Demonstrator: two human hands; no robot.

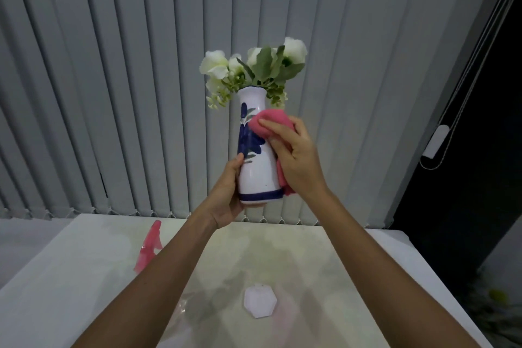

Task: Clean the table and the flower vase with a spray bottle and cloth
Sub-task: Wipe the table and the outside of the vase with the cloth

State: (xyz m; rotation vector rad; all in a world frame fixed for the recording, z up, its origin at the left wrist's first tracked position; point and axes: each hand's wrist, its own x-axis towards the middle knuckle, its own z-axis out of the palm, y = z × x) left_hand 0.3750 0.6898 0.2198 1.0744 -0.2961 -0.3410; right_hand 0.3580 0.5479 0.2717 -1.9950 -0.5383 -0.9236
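A white vase (257,175) with blue flower painting is held upright in the air above the table (324,257). White flowers with green leaves (254,68) stick out of its top. My left hand (226,198) grips the vase at its base from the left. My right hand (296,158) presses a pink cloth (268,123) against the vase's right side and upper body; part of the cloth hangs behind my palm. The pink spray bottle (149,248) stands on the table to the left, its body hidden behind my left forearm.
A small white hexagonal object (260,302) lies on the glossy table near me. Grey vertical blinds (113,93) hang behind the table. A dark window opening and a blind cord with a white fitting (436,141) are at the right.
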